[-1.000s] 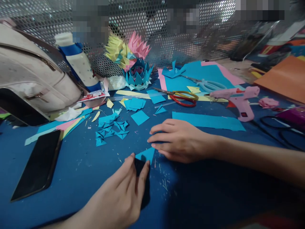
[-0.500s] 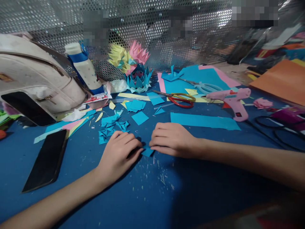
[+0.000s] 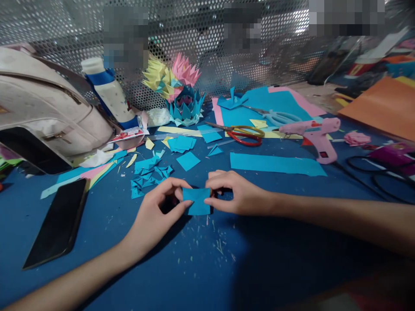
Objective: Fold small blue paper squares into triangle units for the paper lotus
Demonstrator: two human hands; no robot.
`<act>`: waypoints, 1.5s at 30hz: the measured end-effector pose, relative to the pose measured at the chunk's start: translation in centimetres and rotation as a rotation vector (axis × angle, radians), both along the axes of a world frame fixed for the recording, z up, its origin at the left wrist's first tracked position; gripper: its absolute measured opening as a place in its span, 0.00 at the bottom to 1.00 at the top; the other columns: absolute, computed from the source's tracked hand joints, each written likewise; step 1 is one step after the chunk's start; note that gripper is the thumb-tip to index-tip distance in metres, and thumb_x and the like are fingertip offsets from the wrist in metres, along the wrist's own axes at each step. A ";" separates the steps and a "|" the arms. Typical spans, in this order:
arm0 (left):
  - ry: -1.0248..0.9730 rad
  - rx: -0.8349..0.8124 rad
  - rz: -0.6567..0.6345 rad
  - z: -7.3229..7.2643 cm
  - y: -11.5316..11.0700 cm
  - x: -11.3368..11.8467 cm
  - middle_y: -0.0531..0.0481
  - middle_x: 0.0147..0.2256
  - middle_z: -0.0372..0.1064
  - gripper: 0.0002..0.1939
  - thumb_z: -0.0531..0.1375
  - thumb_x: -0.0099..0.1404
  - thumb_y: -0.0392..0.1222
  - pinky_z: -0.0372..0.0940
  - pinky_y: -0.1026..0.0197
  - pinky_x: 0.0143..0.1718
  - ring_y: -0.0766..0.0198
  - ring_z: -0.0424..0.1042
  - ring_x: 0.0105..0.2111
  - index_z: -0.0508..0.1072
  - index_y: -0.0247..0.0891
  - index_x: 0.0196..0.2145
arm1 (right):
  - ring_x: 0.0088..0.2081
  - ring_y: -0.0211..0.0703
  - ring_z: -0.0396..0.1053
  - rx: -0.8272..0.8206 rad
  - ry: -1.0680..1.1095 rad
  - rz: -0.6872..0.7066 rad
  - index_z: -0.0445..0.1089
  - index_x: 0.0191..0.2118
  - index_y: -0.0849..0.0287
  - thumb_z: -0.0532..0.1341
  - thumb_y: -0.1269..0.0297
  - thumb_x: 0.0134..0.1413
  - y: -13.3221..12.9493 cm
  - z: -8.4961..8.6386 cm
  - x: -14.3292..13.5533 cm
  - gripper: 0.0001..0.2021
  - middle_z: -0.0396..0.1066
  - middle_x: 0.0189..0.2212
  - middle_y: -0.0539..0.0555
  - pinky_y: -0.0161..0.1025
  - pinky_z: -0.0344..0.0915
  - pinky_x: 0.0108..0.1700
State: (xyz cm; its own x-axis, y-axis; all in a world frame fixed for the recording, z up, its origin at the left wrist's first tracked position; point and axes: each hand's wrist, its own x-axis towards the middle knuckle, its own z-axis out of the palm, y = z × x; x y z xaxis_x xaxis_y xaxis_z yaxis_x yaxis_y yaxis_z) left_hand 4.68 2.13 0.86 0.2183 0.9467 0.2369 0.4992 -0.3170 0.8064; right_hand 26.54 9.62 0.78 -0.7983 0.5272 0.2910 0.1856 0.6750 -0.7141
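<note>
A small piece of blue paper [image 3: 197, 202] is held upright between my two hands, just above the blue table [image 3: 201, 276]. My left hand [image 3: 164, 198] pinches its left edge, thumb in front and fingers behind. At the right edge, my right hand [image 3: 230, 190] grips it in the same manner. Several folded blue paper pieces [image 3: 151, 172] lie in a pile beyond my left hand. Behind the held paper are a loose blue square [image 3: 188, 161] and a stack of blue squares [image 3: 181, 144]. A long blue paper strip [image 3: 275, 164] rests beyond my right hand.
Red-and-yellow-handled scissors [image 3: 246, 134], light-blue-handled scissors [image 3: 282, 116] and a pink glue gun [image 3: 316, 134] with a black cord lie behind. Folded paper flowers [image 3: 184, 103] stand at the back. Phones [image 3: 56, 224], a bottle [image 3: 110, 95] and a backpack [image 3: 48, 95] occupy the left.
The blue paper was nearly flat and mostly covered by my fingers; now it is raised and faces me. My left thumb and fingers have opened wider around its edge. The view has shifted slightly.
</note>
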 end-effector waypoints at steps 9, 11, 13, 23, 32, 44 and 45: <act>0.144 -0.010 -0.097 -0.1 0.0 -0.3 0.57 0.34 0.71 0.11 0.62 0.66 0.33 0.62 0.67 0.31 0.68 0.68 0.29 0.70 0.44 0.44 | 0.37 0.40 0.62 0.148 -0.139 -0.040 0.69 0.34 0.60 0.63 0.69 0.58 0.3 -0.2 0.1 0.02 0.70 0.33 0.51 0.38 0.54 0.43; 0.204 0.032 -0.133 -0.1 0.1 -0.5 0.55 0.38 0.72 0.11 0.62 0.66 0.32 0.63 0.64 0.36 0.65 0.69 0.35 0.70 0.44 0.45 | 0.39 0.41 0.62 0.171 -0.171 -0.030 0.69 0.35 0.59 0.65 0.69 0.57 0.3 -0.3 0.2 0.03 0.70 0.35 0.51 0.39 0.54 0.43; 0.262 0.081 -0.156 -0.1 0.3 -0.8 0.52 0.40 0.71 0.10 0.60 0.67 0.32 0.62 0.59 0.42 0.61 0.68 0.40 0.69 0.42 0.45 | 0.39 0.41 0.62 0.192 -0.195 -0.035 0.69 0.34 0.59 0.66 0.69 0.56 0.4 -0.4 0.2 0.04 0.71 0.35 0.51 0.39 0.54 0.43; 0.408 0.380 -0.343 -0.4 0.3 -2.0 0.46 0.47 0.73 0.10 0.52 0.75 0.33 0.58 0.54 0.50 0.59 0.69 0.48 0.70 0.36 0.49 | 0.44 0.41 0.65 0.417 -0.122 0.044 0.75 0.42 0.54 0.59 0.69 0.65 0.5 -0.6 0.6 0.07 0.75 0.41 0.49 0.40 0.55 0.46; 0.385 0.434 -0.411 -0.5 0.2 -2.4 0.42 0.43 0.75 0.15 0.48 0.76 0.34 0.65 0.54 0.46 0.56 0.72 0.45 0.72 0.32 0.51 | 0.45 0.43 0.63 0.618 -0.165 0.070 0.75 0.45 0.55 0.57 0.68 0.67 0.3 -0.7 0.9 0.09 0.76 0.43 0.48 0.42 0.54 0.46; 0.241 0.144 -0.125 -0.3 0.6 -0.9 0.55 0.30 0.69 0.05 0.63 0.66 0.31 0.62 0.64 0.33 0.66 0.68 0.31 0.71 0.38 0.34 | 0.38 0.44 0.61 0.445 -0.274 0.066 0.69 0.35 0.60 0.61 0.59 0.64 0.5 -0.5 0.2 0.10 0.70 0.36 0.54 0.40 0.55 0.41; 0.246 0.145 -0.128 -0.3 0.6 -1.0 0.55 0.29 0.68 0.06 0.62 0.67 0.31 0.61 0.64 0.33 0.66 0.67 0.31 0.71 0.38 0.33 | 0.38 0.43 0.61 0.417 -0.267 0.069 0.68 0.35 0.60 0.61 0.60 0.63 0.6 -0.5 0.2 0.09 0.70 0.36 0.54 0.39 0.56 0.41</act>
